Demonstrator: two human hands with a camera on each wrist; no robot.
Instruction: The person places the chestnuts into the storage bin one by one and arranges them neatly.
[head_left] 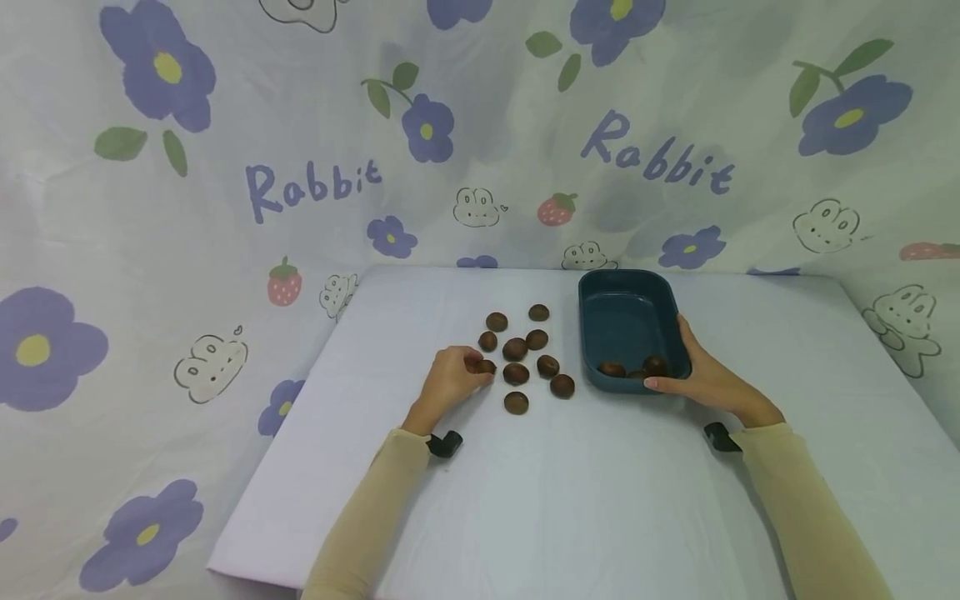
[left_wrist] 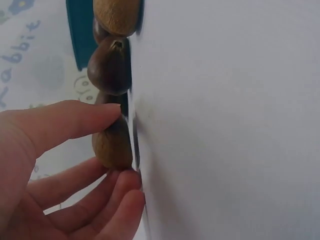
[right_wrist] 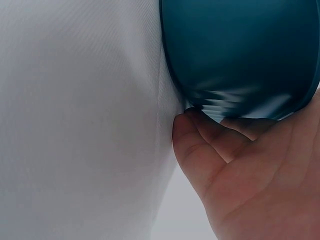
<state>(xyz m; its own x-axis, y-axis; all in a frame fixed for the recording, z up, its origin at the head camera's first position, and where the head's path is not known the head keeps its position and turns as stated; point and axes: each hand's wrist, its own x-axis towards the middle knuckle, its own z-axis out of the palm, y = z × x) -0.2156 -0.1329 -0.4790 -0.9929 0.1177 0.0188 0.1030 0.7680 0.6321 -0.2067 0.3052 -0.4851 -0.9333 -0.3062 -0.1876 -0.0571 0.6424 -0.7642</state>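
My left hand (head_left: pixel 447 381) is at the left edge of a loose group of brown chestnuts (head_left: pixel 515 374). Its thumb and fingers pinch one chestnut (left_wrist: pixel 112 145), which sits at the white tabletop in the left wrist view. More chestnuts (left_wrist: pixel 110 65) line up just beyond it. My right hand (head_left: pixel 712 379) grips the near right corner of a dark teal dish (head_left: pixel 587 333), thumb across the front wall and fingers along the right side. A few chestnuts (head_left: pixel 655 366) lie in the dish's near end. The right wrist view shows fingers against the dish's outer wall (right_wrist: pixel 240 55).
A white cloth covers the table (head_left: pixel 600 500), whose left edge slants down toward me. Behind it hangs a curtain (head_left: pixel 510 150) printed with flowers, rabbits and strawberries. A dark wrist mount (head_left: pixel 446 444) shows at the left cuff, and another (head_left: pixel 722 437) at the right.
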